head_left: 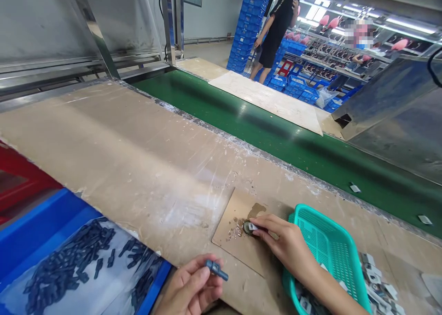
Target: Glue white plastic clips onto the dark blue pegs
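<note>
1. The blue part (216, 269) sits pinched in the left hand (191, 289), thumb and forefinger closed on its near end. Its long axis runs roughly left to right and tips a bit down, with the free end sticking out toward the right hand's side.
2. The right hand (288, 246) is up and to the right of it, fingertips pressed down on a small white chip (252, 226) that lies against a dark round dab (246, 227) on the card (241, 241). So that hand is gripping the chip, I think; it's tiny and partly under the fingers, so don't quote me on how exactly it's held.
3. The relation that matters: the chip lies up-right of the part's free end, close but clearly apart, with bare card between them. The left hand is the nearer one to the part, the right one to the chip.
4. Around that: a teal basket (328, 241) just right of the right wrist, more white chips (378, 282) loose beside it.
5. Left side, a blue bin (37, 227) holds a bag of dark parts (69, 259).
6. Beyond the bench (138, 158) runs a green belt (276, 131), with a person (276, 29) standing far back.
</note>
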Tool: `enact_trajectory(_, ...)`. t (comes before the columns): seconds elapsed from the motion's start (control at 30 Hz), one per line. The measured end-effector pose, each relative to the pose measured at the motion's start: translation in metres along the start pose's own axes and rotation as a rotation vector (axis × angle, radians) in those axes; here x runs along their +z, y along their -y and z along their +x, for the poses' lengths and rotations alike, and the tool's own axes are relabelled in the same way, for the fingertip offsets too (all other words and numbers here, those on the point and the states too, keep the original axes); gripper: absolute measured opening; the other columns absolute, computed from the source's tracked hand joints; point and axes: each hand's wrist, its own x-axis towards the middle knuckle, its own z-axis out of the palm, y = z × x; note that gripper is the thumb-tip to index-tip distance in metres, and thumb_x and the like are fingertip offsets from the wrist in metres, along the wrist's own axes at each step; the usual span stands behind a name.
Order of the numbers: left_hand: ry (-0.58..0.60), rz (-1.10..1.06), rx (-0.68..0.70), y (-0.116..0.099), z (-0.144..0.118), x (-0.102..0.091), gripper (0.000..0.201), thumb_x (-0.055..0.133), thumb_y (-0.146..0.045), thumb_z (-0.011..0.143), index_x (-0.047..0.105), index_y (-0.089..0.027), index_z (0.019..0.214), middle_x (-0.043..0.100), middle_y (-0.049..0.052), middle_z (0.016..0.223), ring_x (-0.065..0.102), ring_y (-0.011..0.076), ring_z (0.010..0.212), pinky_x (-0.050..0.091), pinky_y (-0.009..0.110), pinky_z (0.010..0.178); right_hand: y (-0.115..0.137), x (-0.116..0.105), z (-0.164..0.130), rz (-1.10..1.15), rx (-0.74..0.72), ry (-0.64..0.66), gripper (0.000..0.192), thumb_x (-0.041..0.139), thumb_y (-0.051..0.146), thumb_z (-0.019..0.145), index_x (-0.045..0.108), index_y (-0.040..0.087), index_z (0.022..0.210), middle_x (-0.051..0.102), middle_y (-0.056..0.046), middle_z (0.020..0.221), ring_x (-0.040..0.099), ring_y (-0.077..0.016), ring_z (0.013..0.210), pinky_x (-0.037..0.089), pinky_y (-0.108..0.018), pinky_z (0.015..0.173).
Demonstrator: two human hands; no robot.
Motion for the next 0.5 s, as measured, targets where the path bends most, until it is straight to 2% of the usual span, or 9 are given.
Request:
enact_trajectory(0.1,-0.019,0.043,0.093,0.009,0.008,-0.001,0.044,0.088,-0.03,0.044,0.07,-0.011,0.08,0.073,0.008,0.078,0.062,0.009,0.055,0.052,0.015,0.05,0.006,-0.009,0.002,0.179,0.184,-0.003,0.021,0.061,0.032,0.084,0.071,0.021,0.099,0.071,-0.008,0.096,0.067,-0.0227,0.086,0.056,-0.036,0.077)
enact_trajectory(0.17,-0.027,0.053,0.154,0.014,0.013,0.003,0.047,0.087,-0.034,0.045,0.07,-0.011,0.082,0.072,0.008,0.075,0.062,0.0111,0.059,0.053,0.016,0.049,0.008,-0.014,0.003,0.331,0.324,0.022,0.029,0.064,0.039,0.08,0.07,0.019,0.099,0.072,-0.008,0.088,0.067,-0.0222,0.077,0.057,-0.034,0.07)
enact_trajectory(0.23,-0.026,0.062,0.2,0.017,0.015,0.009,0.049,0.087,-0.037,0.047,0.07,-0.011,0.085,0.071,0.007,0.075,0.064,0.0144,0.063,0.056,0.02,0.051,0.01,-0.016,0.003,0.395,0.385,0.044,0.033,0.066,0.043,0.078,0.069,0.017,0.099,0.072,-0.007,0.083,0.067,-0.0221,0.074,0.057,-0.033,0.067)
enact_trajectory(0.4,-0.023,0.044,0.175,0.017,0.014,0.02,0.05,0.085,-0.033,0.051,0.069,-0.012,0.093,0.071,0.008,0.079,0.064,0.0153,0.069,0.059,0.024,0.056,0.01,-0.011,-0.001,0.19,0.211,0.003,0.024,0.059,0.036,0.085,0.071,0.021,0.1,0.069,-0.009,0.099,0.065,-0.0224,0.085,0.053,-0.035,0.077)
enact_trajectory(0.5,0.01,0.013,0.127,0.019,0.015,0.019,0.048,0.086,-0.03,0.051,0.069,-0.012,0.092,0.07,0.007,0.078,0.063,0.0131,0.068,0.058,0.022,0.059,0.011,-0.011,0.001,0.179,0.201,-0.019,0.026,0.06,0.037,0.084,0.072,0.022,0.101,0.069,-0.009,0.1,0.064,-0.0234,0.088,0.052,-0.036,0.079)
